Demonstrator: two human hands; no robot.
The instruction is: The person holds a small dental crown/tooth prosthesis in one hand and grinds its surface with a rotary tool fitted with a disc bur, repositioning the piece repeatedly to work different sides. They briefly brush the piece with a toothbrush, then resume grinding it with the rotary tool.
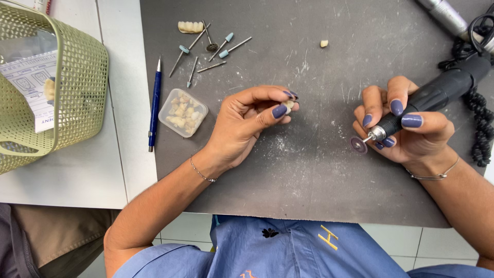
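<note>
Far left, a green perforated basket [77, 77] sits on the white table [77, 175], and inside it lie a printed paper form [31, 87] and a clear bag; a pale cast shows at the form's edge, but it is too hidden to make out. Moving along, a blue pen [154, 105] lies upright along the edge of the dark grey mat [309, 175]. Just beside it on the mat is a small clear plastic tub [183, 113], lid off, filled with loose cream-coloured tooth pieces. Above the tub, a scatter of slim rotary burs [211, 49], some blue-tipped, fans out below a row of joined false teeth [190, 27].

Now the centre: the left hand [242, 128] rests on the mat, thumb and fingertips pinched tight around a small cream tooth piece [288, 106]. Further up, one tiny pale fragment [324, 44] lies alone.

On to the right: the right hand [406, 131] is wrapped firmly around a black rotary handpiece [437, 92], its reddish disc [358, 144] pointing toward the left hand, a clear gap between disc and tooth piece. The two hands are apart. A coiled black cable [481, 123] runs off the right edge.
</note>
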